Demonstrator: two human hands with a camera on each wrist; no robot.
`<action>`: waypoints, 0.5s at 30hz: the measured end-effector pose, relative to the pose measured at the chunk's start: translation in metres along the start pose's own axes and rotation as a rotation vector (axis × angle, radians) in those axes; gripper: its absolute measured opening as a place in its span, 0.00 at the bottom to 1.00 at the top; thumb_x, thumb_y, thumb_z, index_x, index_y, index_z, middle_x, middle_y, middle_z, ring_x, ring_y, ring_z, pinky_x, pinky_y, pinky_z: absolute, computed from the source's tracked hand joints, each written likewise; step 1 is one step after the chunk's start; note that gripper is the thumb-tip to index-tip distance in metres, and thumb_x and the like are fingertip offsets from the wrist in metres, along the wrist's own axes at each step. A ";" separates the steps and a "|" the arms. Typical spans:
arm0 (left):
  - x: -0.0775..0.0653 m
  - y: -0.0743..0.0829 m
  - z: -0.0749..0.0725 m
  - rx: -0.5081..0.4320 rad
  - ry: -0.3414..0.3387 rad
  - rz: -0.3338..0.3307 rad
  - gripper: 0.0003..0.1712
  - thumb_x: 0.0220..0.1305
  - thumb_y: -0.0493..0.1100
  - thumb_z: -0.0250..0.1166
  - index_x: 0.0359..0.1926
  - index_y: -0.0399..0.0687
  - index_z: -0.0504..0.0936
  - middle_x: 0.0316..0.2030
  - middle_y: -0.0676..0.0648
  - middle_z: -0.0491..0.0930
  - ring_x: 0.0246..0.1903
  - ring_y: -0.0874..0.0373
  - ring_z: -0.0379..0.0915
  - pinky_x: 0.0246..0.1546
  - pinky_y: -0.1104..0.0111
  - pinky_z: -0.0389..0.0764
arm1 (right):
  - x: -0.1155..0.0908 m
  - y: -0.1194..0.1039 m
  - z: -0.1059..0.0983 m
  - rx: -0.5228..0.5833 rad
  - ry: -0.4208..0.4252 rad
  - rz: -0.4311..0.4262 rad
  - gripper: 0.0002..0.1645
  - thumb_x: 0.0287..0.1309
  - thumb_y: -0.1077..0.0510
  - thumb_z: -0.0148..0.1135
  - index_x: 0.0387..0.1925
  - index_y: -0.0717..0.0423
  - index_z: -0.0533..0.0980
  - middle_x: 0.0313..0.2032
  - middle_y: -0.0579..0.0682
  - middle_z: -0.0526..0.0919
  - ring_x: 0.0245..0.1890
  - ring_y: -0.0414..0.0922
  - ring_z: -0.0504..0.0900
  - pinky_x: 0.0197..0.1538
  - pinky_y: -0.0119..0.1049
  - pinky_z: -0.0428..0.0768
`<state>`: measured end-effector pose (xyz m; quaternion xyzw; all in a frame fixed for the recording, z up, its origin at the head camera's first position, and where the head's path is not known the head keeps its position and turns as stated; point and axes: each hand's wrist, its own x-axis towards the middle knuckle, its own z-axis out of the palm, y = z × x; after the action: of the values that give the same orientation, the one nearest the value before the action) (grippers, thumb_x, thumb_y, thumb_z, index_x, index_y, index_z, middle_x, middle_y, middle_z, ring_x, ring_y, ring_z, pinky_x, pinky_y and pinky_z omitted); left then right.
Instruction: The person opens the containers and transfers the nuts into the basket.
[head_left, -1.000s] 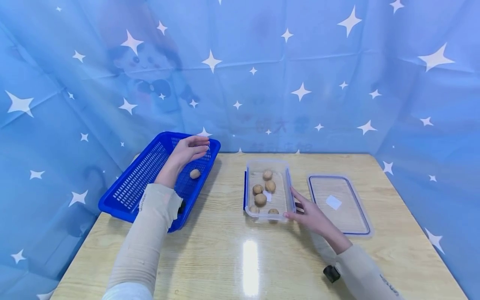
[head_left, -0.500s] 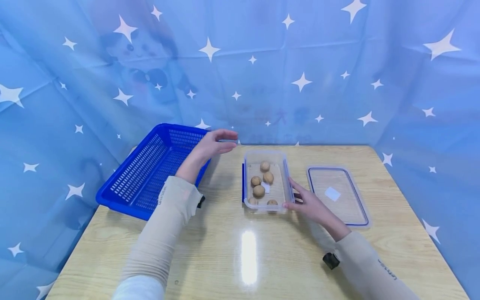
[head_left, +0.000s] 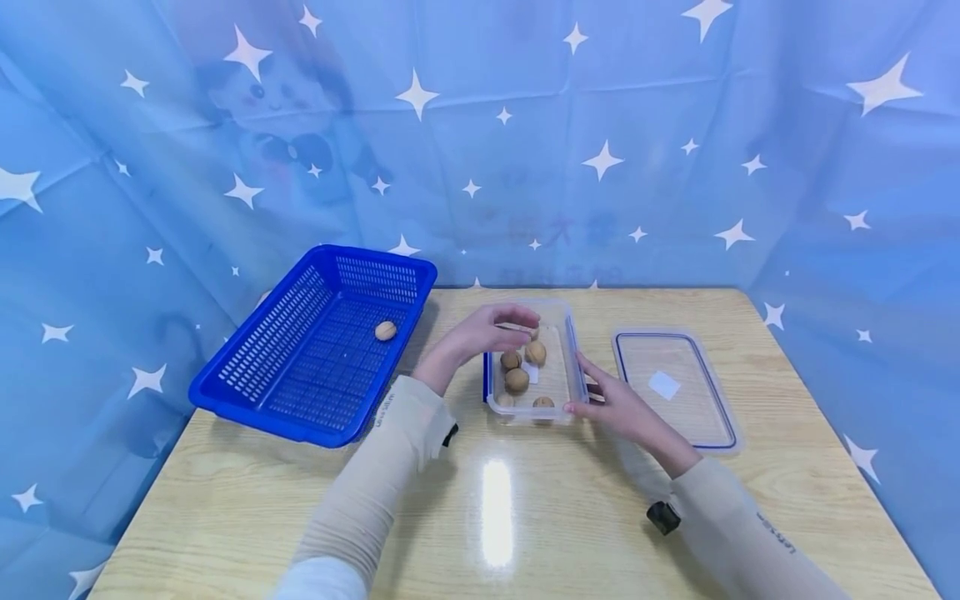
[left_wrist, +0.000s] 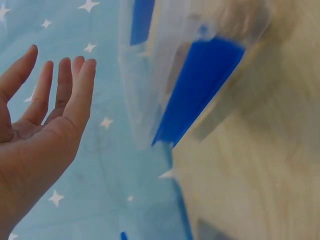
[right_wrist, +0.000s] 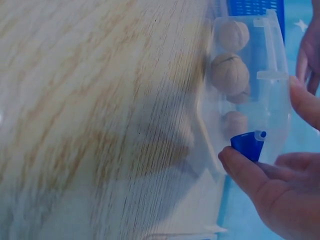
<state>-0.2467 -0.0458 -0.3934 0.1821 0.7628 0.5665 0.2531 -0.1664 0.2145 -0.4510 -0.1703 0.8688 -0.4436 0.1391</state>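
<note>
A clear plastic food container [head_left: 555, 400] with blue latches stands on the table, holding several walnuts [head_left: 517, 381]. Over its left far part hovers my left hand [head_left: 491, 329], palm facing right; in the left wrist view its fingers [left_wrist: 64, 85] are spread loosely with nothing between them. My right hand [head_left: 618, 417] grips the container's right side near the front corner. The right wrist view has the thumb [right_wrist: 305, 102] at the rim and a finger by a blue latch [right_wrist: 248, 145]. One walnut [head_left: 386, 331] lies in the blue basket [head_left: 315, 367] on the left.
To the right of the container, its clear lid [head_left: 697, 392] with a blue seal lies flat on the wooden table [head_left: 585, 517]. A blue star-patterned curtain [head_left: 480, 150] hangs behind and along both sides.
My left hand has moved right, from above the blue basket to over the container, uncovering the walnut in the basket. My right hand keeps its hold. The head view has tilted slightly down.
</note>
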 end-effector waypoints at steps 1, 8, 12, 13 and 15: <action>0.002 -0.003 0.003 0.006 -0.015 -0.001 0.24 0.70 0.42 0.63 0.65 0.47 0.75 0.65 0.42 0.74 0.63 0.49 0.73 0.63 0.61 0.78 | 0.000 0.000 0.000 0.000 -0.003 0.001 0.56 0.65 0.52 0.65 0.78 0.61 0.40 0.76 0.72 0.44 0.69 0.71 0.62 0.69 0.59 0.68; 0.013 -0.022 0.026 -0.048 -0.106 -0.029 0.24 0.70 0.39 0.62 0.65 0.45 0.73 0.64 0.41 0.74 0.59 0.51 0.76 0.62 0.58 0.80 | -0.001 -0.002 0.000 0.005 -0.007 0.018 0.54 0.66 0.55 0.63 0.79 0.60 0.40 0.76 0.70 0.44 0.70 0.70 0.62 0.70 0.60 0.66; 0.017 -0.029 0.036 -0.051 -0.175 -0.065 0.27 0.70 0.38 0.61 0.69 0.43 0.70 0.67 0.42 0.72 0.63 0.49 0.73 0.66 0.52 0.76 | -0.001 -0.004 -0.001 0.013 -0.013 0.007 0.53 0.66 0.55 0.63 0.79 0.60 0.40 0.76 0.70 0.44 0.70 0.71 0.62 0.70 0.61 0.67; 0.017 -0.031 0.038 -0.051 -0.190 -0.078 0.28 0.71 0.39 0.60 0.69 0.44 0.69 0.68 0.42 0.72 0.64 0.48 0.72 0.66 0.51 0.75 | -0.001 -0.004 -0.001 0.014 -0.015 0.003 0.53 0.66 0.55 0.63 0.79 0.60 0.40 0.76 0.70 0.44 0.70 0.71 0.62 0.70 0.60 0.67; 0.018 -0.034 0.042 -0.048 -0.219 -0.100 0.28 0.71 0.39 0.60 0.70 0.45 0.68 0.68 0.43 0.72 0.66 0.48 0.70 0.67 0.51 0.74 | -0.001 -0.004 -0.001 0.018 -0.019 -0.003 0.53 0.67 0.56 0.63 0.78 0.61 0.40 0.77 0.70 0.43 0.70 0.71 0.61 0.69 0.60 0.68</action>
<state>-0.2366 -0.0131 -0.4384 0.1984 0.7249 0.5482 0.3670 -0.1652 0.2135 -0.4474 -0.1743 0.8632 -0.4500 0.1482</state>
